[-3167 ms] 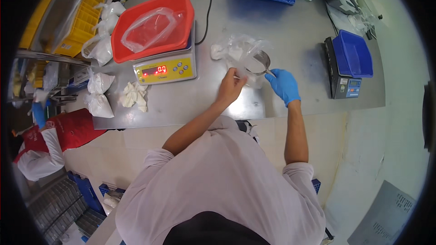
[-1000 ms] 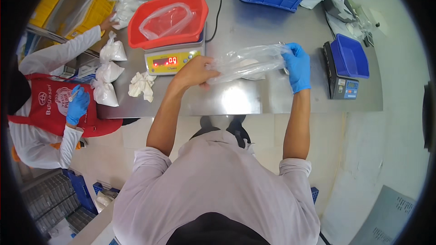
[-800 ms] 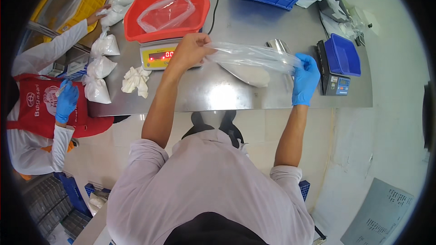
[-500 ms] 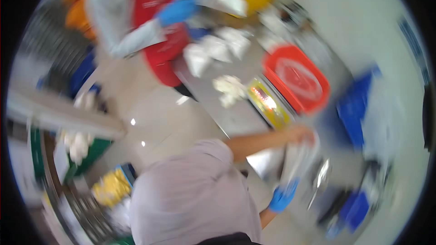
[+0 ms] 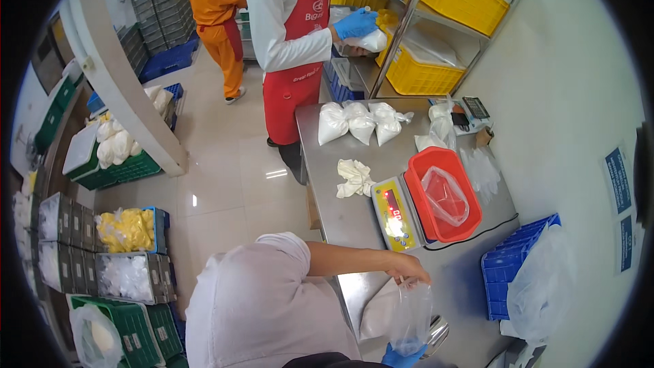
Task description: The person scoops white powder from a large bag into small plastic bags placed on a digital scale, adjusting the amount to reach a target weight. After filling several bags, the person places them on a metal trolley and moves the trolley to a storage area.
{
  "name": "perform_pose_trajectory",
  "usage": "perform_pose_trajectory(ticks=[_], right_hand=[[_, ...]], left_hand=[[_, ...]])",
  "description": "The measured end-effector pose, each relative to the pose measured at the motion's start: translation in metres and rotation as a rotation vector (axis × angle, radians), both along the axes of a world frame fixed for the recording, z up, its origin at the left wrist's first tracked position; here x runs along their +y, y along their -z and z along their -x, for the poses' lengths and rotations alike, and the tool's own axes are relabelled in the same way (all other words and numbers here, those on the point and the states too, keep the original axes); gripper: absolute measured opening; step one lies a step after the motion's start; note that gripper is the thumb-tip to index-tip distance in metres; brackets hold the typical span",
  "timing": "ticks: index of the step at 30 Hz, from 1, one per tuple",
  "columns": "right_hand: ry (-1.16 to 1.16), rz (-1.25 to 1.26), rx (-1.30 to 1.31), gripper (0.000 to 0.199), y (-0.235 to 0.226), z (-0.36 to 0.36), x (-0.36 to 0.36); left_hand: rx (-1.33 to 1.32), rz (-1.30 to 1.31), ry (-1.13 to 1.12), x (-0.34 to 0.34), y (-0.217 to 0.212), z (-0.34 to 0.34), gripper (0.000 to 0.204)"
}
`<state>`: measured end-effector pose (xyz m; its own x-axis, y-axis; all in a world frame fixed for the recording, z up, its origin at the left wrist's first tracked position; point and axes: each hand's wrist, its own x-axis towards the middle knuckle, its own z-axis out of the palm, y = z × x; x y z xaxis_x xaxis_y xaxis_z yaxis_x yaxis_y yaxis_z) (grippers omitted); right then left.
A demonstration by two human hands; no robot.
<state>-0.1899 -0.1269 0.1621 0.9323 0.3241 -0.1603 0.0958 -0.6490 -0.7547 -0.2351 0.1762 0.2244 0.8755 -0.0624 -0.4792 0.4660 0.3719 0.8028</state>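
Observation:
My bare left hand (image 5: 410, 269) pinches the upper edge of a clear plastic bag (image 5: 412, 313) over the steel table. Low in the view, my blue-gloved right hand (image 5: 403, 356) is closed at the bag's other end; some of its fingers are hidden. Beside that glove lies a shiny metal scoop (image 5: 438, 332). Left of the bag is a pale, flat-looking mass (image 5: 377, 312), whose kind I cannot make out. Farther up, a red plastic basin (image 5: 470, 221) lined with a clear bag rests on a yellow-fronted digital scale (image 5: 396, 215).
Filled bags of white powder (image 5: 361, 121) and a crumpled cream cloth-like piece (image 5: 354, 178) lie on the steel table (image 5: 327, 197). A co-worker in a red apron (image 5: 293, 95) holds a white bag. A blue crate (image 5: 497, 272) stands right; a black cable (image 5: 477, 235) trails past the scale.
My view has tilted upward, so the table and basin sit lower in the picture, and the blur is gone. Both hands are still at the plastic bag.

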Motion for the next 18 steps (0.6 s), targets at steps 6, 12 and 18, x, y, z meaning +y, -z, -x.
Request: perform_pose_trajectory(ticks=[6,12,18], right_hand=[[0.104,-0.092,0.136,0.038,-0.029,0.029,-0.004],[0.117,-0.195,-0.181,0.042,-0.036,0.023,-0.047],[0.201,-0.247,0.219,0.025,-0.069,0.007,-0.044]], left_hand=[[-0.183,-0.907,0.035,-0.040,-0.017,0.019,0.047],[-0.179,-1.199,0.313,0.016,-0.012,0.004,0.042],[-0.643,-1.104,0.321,0.040,-0.051,0.003,0.034]])
